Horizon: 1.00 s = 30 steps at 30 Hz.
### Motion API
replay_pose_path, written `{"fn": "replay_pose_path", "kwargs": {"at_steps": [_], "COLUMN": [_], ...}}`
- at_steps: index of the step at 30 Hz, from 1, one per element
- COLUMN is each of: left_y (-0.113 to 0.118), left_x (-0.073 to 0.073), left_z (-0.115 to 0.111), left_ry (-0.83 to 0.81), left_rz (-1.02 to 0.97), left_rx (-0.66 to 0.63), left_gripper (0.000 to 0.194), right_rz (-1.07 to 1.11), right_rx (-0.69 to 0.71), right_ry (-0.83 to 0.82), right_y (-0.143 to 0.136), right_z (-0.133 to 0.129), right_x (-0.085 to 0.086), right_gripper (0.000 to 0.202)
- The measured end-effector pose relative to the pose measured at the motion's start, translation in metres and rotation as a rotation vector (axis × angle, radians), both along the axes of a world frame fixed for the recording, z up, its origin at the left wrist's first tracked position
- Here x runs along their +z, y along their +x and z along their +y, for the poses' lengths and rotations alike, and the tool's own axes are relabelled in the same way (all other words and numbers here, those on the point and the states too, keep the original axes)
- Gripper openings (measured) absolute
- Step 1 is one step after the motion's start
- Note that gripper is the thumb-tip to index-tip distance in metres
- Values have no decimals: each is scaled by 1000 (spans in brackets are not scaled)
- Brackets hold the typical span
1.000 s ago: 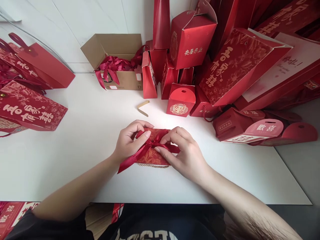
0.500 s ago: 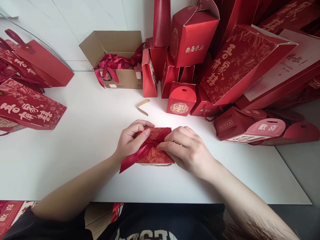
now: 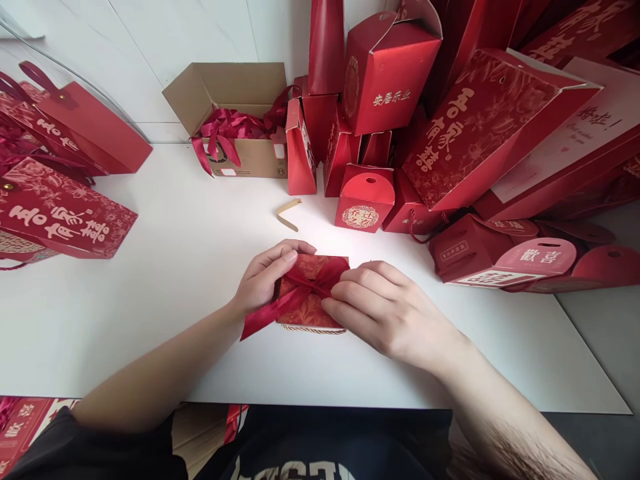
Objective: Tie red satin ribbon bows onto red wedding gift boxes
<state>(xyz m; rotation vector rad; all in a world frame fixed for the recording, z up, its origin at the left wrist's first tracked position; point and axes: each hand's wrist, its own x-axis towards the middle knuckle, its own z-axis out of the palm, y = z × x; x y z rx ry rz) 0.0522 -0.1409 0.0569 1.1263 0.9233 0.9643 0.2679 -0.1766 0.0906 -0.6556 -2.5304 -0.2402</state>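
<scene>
A small red gift box (image 3: 306, 311) with a gold floral print sits on the white table between my hands. A dark red satin ribbon (image 3: 264, 318) crosses its top, gathered in a knot near the middle, one tail hanging off the front left. Along the box's near edge shows a twisted cord (image 3: 314, 329). My left hand (image 3: 263, 277) is closed round the left side of the box, thumb on top. At the right side, my right hand (image 3: 385, 303) has its fingers pinched on the ribbon beside the knot; the fingertips are partly hidden.
An open cardboard box (image 3: 250, 160) of red ribbons stands at the back. Red gift boxes (image 3: 367, 200) pile up at the back right, and red gift bags (image 3: 70, 207) stand left. A bent tan strip (image 3: 287, 217) lies beyond my hands.
My right hand has moved slightly right, away from the knot, uncovering more of the ribbon. My left hand still holds the box. The view has shifted a little.
</scene>
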Motion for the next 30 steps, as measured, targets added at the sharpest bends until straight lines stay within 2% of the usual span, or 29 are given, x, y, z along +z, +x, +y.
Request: {"fn": "replay_pose_path", "kwargs": {"at_steps": [3, 6, 12, 14, 16, 19, 21, 25, 28, 30], "left_y": [-2, -4, -6, -7, -8, -10, -12, -16, -19, -20], "left_x": [-1, -2, -2, -1, 0, -2, -4, -8, -10, -11], "left_z": [1, 1, -1, -1, 0, 1, 2, 5, 6, 5], "left_ry": [-63, -44, 166, 218, 262, 309, 312, 276, 282, 294], "left_rz": [-71, -68, 95, 136, 145, 149, 147, 121, 95, 89], "left_rx": [-29, -37, 23, 41, 36, -1, -27, -85, -118, -140], "left_gripper": [29, 26, 34, 33, 30, 24, 21, 16, 17, 19], "right_rz": [11, 8, 1, 11, 37, 181, 314, 560, 700, 735], "right_rx": [0, 1, -12, -7, 34, 133, 94, -159, -247, -246], "right_ry": [-15, -22, 99, 80, -85, -515, -702, -738, -841, -925], "right_y": [4, 7, 4, 6, 9, 15, 16, 8, 2, 1], "right_z": [2, 3, -1, -1, 2, 6, 7, 8, 10, 12], "right_x": [-2, -3, -5, -6, -8, -8, -9, -15, -22, -25], "right_gripper": [26, 26, 25, 23, 19, 8, 6, 8, 14, 21]}}
